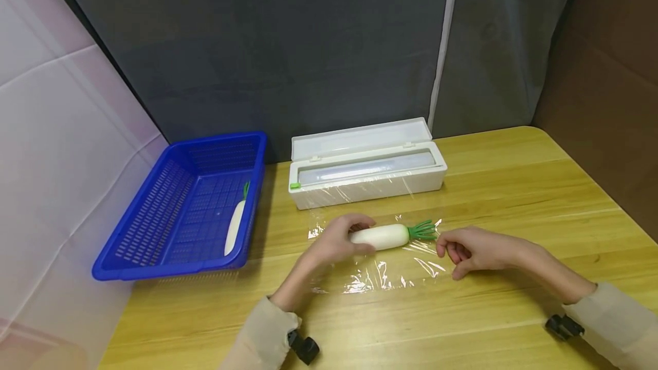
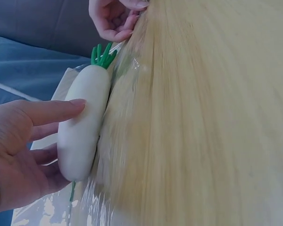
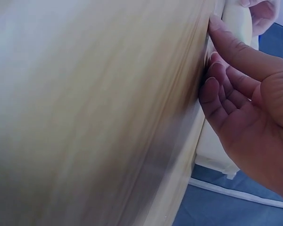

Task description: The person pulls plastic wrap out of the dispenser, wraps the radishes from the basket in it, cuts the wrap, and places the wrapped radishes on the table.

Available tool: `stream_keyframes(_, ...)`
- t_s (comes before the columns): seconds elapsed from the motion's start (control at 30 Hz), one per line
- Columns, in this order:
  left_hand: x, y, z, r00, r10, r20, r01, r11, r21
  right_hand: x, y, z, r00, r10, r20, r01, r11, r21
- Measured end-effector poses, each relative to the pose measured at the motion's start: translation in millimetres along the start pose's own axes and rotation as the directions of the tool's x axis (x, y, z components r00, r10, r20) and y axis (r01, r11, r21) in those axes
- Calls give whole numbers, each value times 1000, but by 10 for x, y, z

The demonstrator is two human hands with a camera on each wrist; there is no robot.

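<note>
Left hand (image 1: 335, 242) curled about the blunt end of a white radish (image 1: 384, 237), thumb on the near side; the radish lies across clear film (image 1: 379, 278) spread over the wooden table (image 1: 514, 324), its green leaves (image 1: 421, 230) toward the right hand (image 1: 475, 250). That hand, loosely curled with thumb parted from the fingers, is beside the film's edge; whether it touches the film I cannot tell. Beyond stands a white box (image 1: 372, 188), lid raised; left, a blue basket (image 1: 164, 273) contains another radish (image 1: 235, 228).
</note>
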State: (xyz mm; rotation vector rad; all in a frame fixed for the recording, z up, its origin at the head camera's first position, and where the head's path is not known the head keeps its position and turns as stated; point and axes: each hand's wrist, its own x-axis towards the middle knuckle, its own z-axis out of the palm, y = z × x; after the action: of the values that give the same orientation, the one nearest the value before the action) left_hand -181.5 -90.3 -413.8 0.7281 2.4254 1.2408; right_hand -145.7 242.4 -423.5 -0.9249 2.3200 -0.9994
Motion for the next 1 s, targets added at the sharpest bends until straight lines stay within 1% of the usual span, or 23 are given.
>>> stream_keyframes(0.2, -73, -69, -66, 1000, 11, -27, -12, 1000, -17, -7, -2, -7, 1000, -12, 8, 12, 1000, -6)
stream_keyframes(0.3, -122, -98, -111, 999, 14, -42, -15, 1000, -12, -9, -7, -2, 1000, -21, 6, 21, 1000, -11)
stream_keyframes(0.5, -246, -168, -210, 997, 33, -66, -33, 999, -6, -26, -26, -1, 1000, -23, 4, 23, 1000, -18)
stream_keyframes(0.7, -380, -240, -297, 996, 51, -77, -53, 998, -27, -41, -51, -4, 1000, -20, 5, 20, 1000, -4)
stream_keyframes(0.87, -467, -289, -345, 996, 33, -85, -35, 999, -20, -55, -43, 7, 999, -38, 0, 38, 999, -7)
stream_keyframes(1.0, -543, -319, -384, 997, 20, -69, -22, 1000, -19, -70, -28, 20, 997, -71, -8, 71, 997, -10)
